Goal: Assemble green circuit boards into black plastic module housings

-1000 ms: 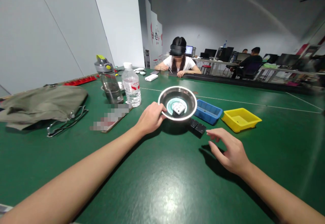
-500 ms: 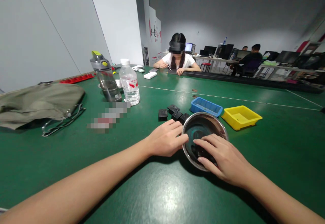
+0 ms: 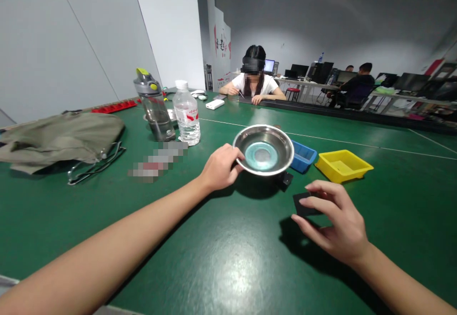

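My left hand (image 3: 223, 166) grips the near left rim of a round steel bowl (image 3: 263, 155), which is tilted toward me and shows a bluish, bare inside. Held above the green table, the bowl hides most of the black blocks behind it; one black block (image 3: 285, 180) peeks out below its right side. Between the thumb and fingers of my right hand (image 3: 333, 219) is a small black block (image 3: 302, 205), raised over the table. Just beyond the bowl stands a blue plastic tray (image 3: 303, 155), partly covered by it. A yellow plastic tray (image 3: 342, 166) sits to its right.
On the left are a water bottle (image 3: 187, 115), a grey drinking bottle (image 3: 157, 110) and an olive cloth bag (image 3: 67, 136) with glasses (image 3: 96, 162) beside it. A white box (image 3: 214, 104) lies farther back. Across the table (image 3: 200, 258) sits a person (image 3: 253, 84).
My right hand has come out of the bowl and moved right with a black block. My left hand has shifted the bowl up and left, over the other blocks.
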`<act>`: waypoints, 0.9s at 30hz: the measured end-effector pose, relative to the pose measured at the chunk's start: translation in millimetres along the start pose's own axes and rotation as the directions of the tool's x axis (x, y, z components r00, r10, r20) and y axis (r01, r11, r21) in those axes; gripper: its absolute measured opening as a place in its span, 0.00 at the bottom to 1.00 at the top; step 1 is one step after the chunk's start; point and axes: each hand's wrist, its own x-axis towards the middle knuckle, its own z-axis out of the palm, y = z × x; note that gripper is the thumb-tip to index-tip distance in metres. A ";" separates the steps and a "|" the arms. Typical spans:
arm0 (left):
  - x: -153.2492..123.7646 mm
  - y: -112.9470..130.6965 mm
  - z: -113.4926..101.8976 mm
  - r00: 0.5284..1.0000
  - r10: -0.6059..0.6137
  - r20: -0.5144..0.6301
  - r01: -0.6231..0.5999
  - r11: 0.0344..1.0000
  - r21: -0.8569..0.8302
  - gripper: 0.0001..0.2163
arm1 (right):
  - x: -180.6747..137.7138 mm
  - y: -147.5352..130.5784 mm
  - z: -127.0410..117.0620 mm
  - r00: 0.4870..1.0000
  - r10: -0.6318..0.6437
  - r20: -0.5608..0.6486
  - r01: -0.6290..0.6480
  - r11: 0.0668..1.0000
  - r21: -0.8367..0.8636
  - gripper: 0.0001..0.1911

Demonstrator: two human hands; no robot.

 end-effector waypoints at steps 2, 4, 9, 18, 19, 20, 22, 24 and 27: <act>3.4 -16.0 0.0 0.972 -0.229 -0.055 0.229 0.973 -0.003 0.04 | -1.8 1.6 5.8 0.993 -0.021 0.118 0.015 0.998 0.053 0.14; 6.3 -30.5 -0.8 0.940 -0.327 -0.095 0.329 0.944 0.010 0.05 | -3.6 4.3 12.3 0.968 -0.071 0.241 0.041 0.991 0.127 0.17; 8.7 -54.6 -2.2 0.862 -0.496 -0.106 0.504 0.862 0.062 0.07 | -4.3 5.2 17.9 0.895 -0.084 0.438 0.014 0.987 0.160 0.22; 8.2 -61.6 5.0 0.791 -0.612 -0.012 0.606 0.780 0.156 0.11 | -3.2 -3.6 16.2 0.931 -0.095 0.352 -0.031 0.942 0.335 0.19; 8.6 -61.5 4.8 0.792 -0.611 -0.004 0.604 0.782 0.157 0.11 | -3.9 0.7 16.7 0.961 -0.051 0.271 -0.046 0.939 0.341 0.18; 9.1 -61.0 4.2 0.793 -0.610 0.000 0.602 0.783 0.155 0.11 | -4.5 7.5 17.3 0.981 0.010 0.194 -0.073 0.945 0.318 0.16; 10.4 -58.7 2.3 0.793 -0.610 -0.003 0.603 0.784 0.148 0.13 | -5.4 28.0 18.4 0.976 0.175 0.131 -0.198 0.962 0.187 0.17; 12.0 -54.0 0.0 0.793 -0.609 -0.019 0.605 0.784 0.137 0.16 | -6.2 54.7 19.6 0.930 0.344 0.131 -0.352 0.935 0.042 0.22; 13.4 -42.4 -1.8 0.814 -0.579 -0.042 0.579 0.807 0.117 0.16 | -8.2 92.0 21.9 0.842 0.511 0.172 -0.493 0.859 -0.138 0.29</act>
